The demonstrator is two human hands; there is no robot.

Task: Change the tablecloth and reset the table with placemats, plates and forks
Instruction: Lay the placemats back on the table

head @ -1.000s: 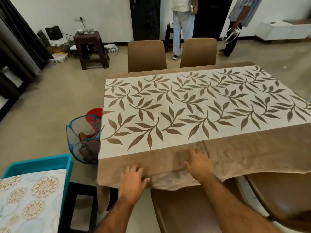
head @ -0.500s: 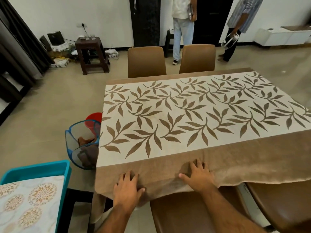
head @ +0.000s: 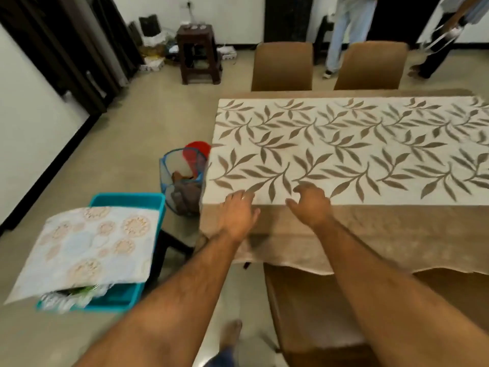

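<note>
Now both hands lie on the tablecloth [head: 344, 154] near its corner — the left hand [head: 238, 215] flat and relaxed across the line where the cream leaf panel meets the brown border, the right hand [head: 312, 205] just beside it, fingers loosely bent and holding nothing. Beyond the fingertips the leaf print spreads away; beneath the wrists the brown border hangs over the table edge. Left of the left hand sits a teal bin [head: 127, 202] — a floral placemat [head: 90, 247] lies across it.

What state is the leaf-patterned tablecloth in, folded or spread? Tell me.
Spread. The tablecloth lies flat across the tabletop, its brown border hanging over the near edge, with both hands resting on it.
</note>
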